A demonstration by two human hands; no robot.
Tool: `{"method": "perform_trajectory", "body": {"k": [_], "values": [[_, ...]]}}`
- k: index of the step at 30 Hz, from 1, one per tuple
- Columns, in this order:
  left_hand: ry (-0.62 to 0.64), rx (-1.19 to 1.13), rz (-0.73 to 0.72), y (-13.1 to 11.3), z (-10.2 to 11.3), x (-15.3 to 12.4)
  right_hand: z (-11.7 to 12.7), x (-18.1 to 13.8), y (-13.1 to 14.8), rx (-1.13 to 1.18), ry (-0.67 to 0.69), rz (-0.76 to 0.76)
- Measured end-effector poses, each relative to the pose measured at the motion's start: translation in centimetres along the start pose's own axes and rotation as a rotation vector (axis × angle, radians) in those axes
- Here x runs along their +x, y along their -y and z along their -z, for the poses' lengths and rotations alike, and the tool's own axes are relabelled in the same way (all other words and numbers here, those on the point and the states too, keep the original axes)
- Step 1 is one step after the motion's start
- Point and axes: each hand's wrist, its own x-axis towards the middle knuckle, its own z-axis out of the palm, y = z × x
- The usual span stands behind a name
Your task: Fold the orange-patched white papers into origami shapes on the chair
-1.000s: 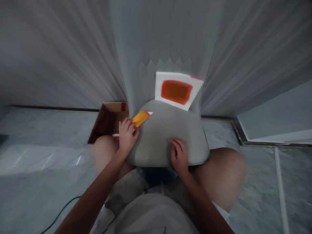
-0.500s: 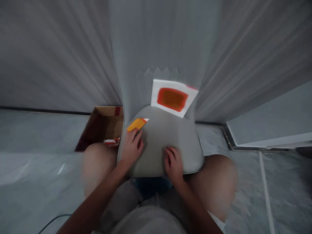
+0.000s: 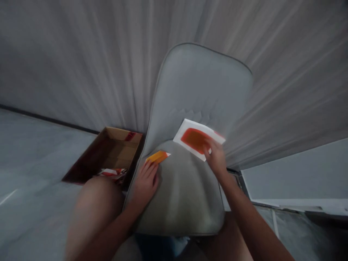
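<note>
My left hand [image 3: 145, 183] rests at the left side of a grey chair seat [image 3: 179, 203], fingers closed on a small flat orange-yellow piece [image 3: 157, 157] with a white pointed tip, which looks like folded paper or card. At the back of the seat a white sheet [image 3: 179, 135] with a red-edged, orange-brown rectangle leans tilted near the backrest. My right hand [image 3: 216, 157] is at its right side, fingers over the printed part and seemingly pinching it. The fingertips there are blurred.
A cardboard box [image 3: 119, 132], open at the top, stands on the floor left of the chair, with red-and-white pieces [image 3: 112, 173] inside. Behind the chair back [image 3: 203, 79] hangs a grey curtain [image 3: 108, 65]. A pale panel [image 3: 299, 174] stands at the right.
My right hand has moved from the seat's front up to the white sheet. My left hand stays with the orange-yellow piece. The camera view has shifted and turned.
</note>
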Motion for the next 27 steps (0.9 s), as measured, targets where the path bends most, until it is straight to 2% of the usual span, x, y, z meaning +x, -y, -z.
{"method": "perform_trajectory", "body": {"k": [3, 6, 11, 15, 18, 23, 25, 27], "values": [[0.0, 0.01, 0.091, -0.2, 0.3, 0.0, 0.2, 5.9, -2.0, -0.234, 0.08, 0.051], [0.018, -0.002, 0.13, -0.3, 0.3, 0.2, -0.6, 9.0, -3.4, -0.415, 0.173, 0.071], [0.017, -0.058, 0.161, -0.2, 0.0, 0.1, -1.1, 11.2, -4.6, -0.471, 0.227, 0.048], [0.02, -0.081, 0.18, 0.0, -0.3, 0.0, 0.1, 12.3, -4.8, -0.397, 0.293, 0.007], [0.027, -0.09, 0.174, 0.0, -0.3, 0.0, 1.1, 13.1, -5.3, -0.376, 0.303, 0.03], [0.03, -0.083, 0.171, -0.2, 0.2, 0.2, 2.1, 13.9, -5.5, -0.255, 0.2, 0.172], [0.041, -0.07, 0.166, -0.4, 0.4, 0.3, 2.9, 13.0, -4.3, -0.22, 0.1, 0.221], [0.074, -0.039, 0.164, -0.4, 0.5, 0.5, 4.1, 10.7, -2.2, -0.19, 0.0, 0.269]]}}
